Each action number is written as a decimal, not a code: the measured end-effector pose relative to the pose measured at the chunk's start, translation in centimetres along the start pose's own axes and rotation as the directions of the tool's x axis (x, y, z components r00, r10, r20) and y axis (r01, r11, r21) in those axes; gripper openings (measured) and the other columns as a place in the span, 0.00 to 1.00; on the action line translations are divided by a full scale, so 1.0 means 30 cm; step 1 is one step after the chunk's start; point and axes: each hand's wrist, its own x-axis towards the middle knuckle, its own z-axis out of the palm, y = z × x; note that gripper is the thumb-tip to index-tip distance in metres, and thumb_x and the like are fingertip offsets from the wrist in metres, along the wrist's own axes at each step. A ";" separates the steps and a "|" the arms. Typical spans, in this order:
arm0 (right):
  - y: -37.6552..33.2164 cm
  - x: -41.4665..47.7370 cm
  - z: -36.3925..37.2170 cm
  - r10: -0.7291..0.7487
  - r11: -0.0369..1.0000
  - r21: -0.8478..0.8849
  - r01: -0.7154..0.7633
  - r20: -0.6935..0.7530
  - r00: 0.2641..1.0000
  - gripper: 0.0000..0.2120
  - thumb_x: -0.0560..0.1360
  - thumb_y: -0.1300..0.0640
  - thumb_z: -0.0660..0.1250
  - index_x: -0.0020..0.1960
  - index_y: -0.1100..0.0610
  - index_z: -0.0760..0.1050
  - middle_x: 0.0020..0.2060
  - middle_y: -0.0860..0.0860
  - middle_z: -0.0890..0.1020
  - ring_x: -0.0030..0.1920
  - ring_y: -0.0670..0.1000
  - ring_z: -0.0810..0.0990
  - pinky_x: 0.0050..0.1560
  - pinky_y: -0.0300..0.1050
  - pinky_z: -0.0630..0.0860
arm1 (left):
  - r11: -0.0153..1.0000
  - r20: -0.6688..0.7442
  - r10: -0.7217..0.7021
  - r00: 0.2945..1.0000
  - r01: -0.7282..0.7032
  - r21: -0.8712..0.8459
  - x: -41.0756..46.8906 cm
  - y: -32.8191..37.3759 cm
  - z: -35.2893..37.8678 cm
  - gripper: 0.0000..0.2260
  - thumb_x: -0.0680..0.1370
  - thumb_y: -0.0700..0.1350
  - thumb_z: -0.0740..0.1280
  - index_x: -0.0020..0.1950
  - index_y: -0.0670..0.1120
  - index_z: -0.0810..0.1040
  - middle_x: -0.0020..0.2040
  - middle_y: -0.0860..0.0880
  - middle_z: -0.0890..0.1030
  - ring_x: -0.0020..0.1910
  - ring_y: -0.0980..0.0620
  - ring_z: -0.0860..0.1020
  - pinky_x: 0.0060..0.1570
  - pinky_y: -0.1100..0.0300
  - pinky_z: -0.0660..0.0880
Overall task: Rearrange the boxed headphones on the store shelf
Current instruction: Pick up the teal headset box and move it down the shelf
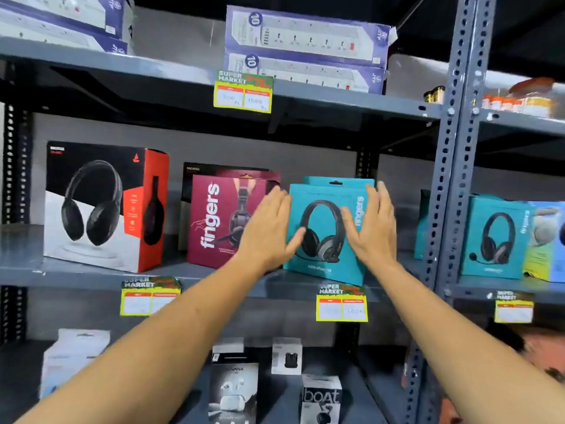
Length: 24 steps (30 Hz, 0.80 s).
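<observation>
A: Where are our hands?

B: Both are raised to the middle shelf (91, 270). Our left hand (269, 228) is spread, fingers straight, its thumb reaching onto the front left edge of the teal headphone box (328, 258). Our right hand (371, 224) is spread too, palm toward the box's front right side, thumb across the printed headset. We cannot tell if either palm presses the cardboard; neither hand is closed around it.

A: And the box itself?

B: It stands upright near the shelf's front edge, right of centre, with a second teal box (321, 179) right behind it, only its top showing. The packs are sealed, so we see just the headset printed on the front.

A: What sits to its left?

B: A maroon box (214, 221) printed "fingers", just beside the teal one and partly behind our left hand, with another maroon box and a dark box behind it. Farther left stands a large black, white and red headphone box (101, 209), well apart.

A: To the right?

B: Past the steel upright (452, 148), another teal headset box (495, 237) stands in the next bay.

A: Above and below?

B: 2 stacked power strip boxes (305, 35) marked 10 lie on the upper shelf. Below, small earbud boxes (321, 399) stand, 1 reading "boat".
</observation>
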 end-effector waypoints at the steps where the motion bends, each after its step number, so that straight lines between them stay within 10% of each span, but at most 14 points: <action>1: 0.035 -0.027 0.015 0.083 0.995 0.051 -0.085 0.043 0.996 0.34 0.78 0.44 0.63 0.76 0.62 0.57 0.77 0.62 0.58 0.75 0.62 0.60 0.70 0.59 0.63 | 0.997 0.066 -0.048 0.997 0.052 -0.053 -0.026 0.023 0.040 0.33 0.79 0.57 0.59 0.76 0.37 0.58 0.77 0.39 0.61 0.77 0.44 0.55 0.73 0.55 0.49; 8: 0.173 -0.130 0.089 0.388 0.749 0.334 -0.572 0.479 0.787 0.42 0.69 0.32 0.66 0.73 0.53 0.57 0.67 0.54 0.75 0.63 0.54 0.77 0.62 0.58 0.76 | 0.861 0.267 -0.318 0.910 0.395 -0.320 -0.093 0.078 0.196 0.40 0.78 0.54 0.65 0.78 0.37 0.46 0.79 0.39 0.53 0.78 0.44 0.51 0.75 0.52 0.52; 14: 0.263 -0.145 0.115 0.342 0.621 0.468 -0.629 0.561 0.754 0.46 0.58 0.24 0.66 0.70 0.42 0.60 0.57 0.39 0.80 0.50 0.40 0.83 0.43 0.37 0.81 | 0.776 0.337 -0.413 0.846 0.521 -0.355 -0.091 0.060 0.277 0.43 0.74 0.62 0.67 0.78 0.44 0.49 0.75 0.43 0.63 0.71 0.43 0.67 0.65 0.43 0.70; 24: 0.286 -0.111 0.139 0.444 0.365 0.626 -0.689 0.534 0.720 0.14 0.73 0.40 0.68 0.53 0.47 0.78 0.46 0.48 0.87 0.44 0.48 0.87 0.35 0.38 0.80 | 0.874 0.086 -0.335 0.938 0.343 -0.344 -0.123 0.083 0.288 0.37 0.75 0.67 0.57 0.75 0.43 0.58 0.63 0.44 0.71 0.62 0.46 0.71 0.59 0.46 0.73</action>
